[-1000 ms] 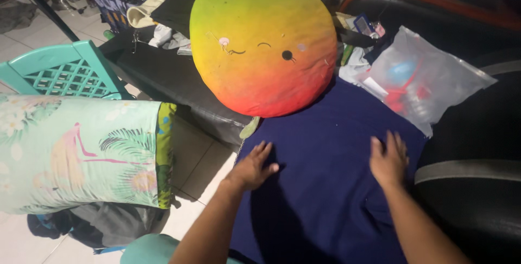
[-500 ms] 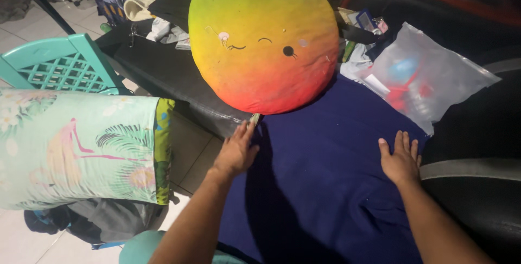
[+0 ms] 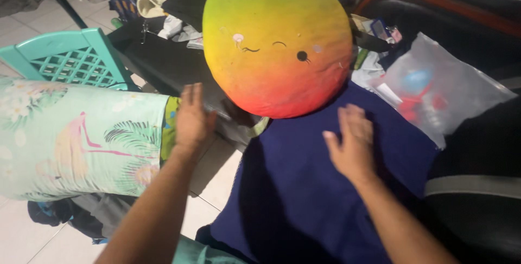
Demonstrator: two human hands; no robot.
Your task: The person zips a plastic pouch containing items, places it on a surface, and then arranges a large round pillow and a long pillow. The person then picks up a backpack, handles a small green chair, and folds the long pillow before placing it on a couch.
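Now | left hand (image 3: pixel 192 117) spread, off navy cloth (image 3: pixel 304 188) | right hand (image 3: pixel 353 142) spread above it | mango plush (image 3: pixel 277 41) hides cloth's far edge

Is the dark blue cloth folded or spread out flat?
Mostly spread flat: the blue cloth lies open across the black seat, with no fold visible; its near end hangs over the edge.
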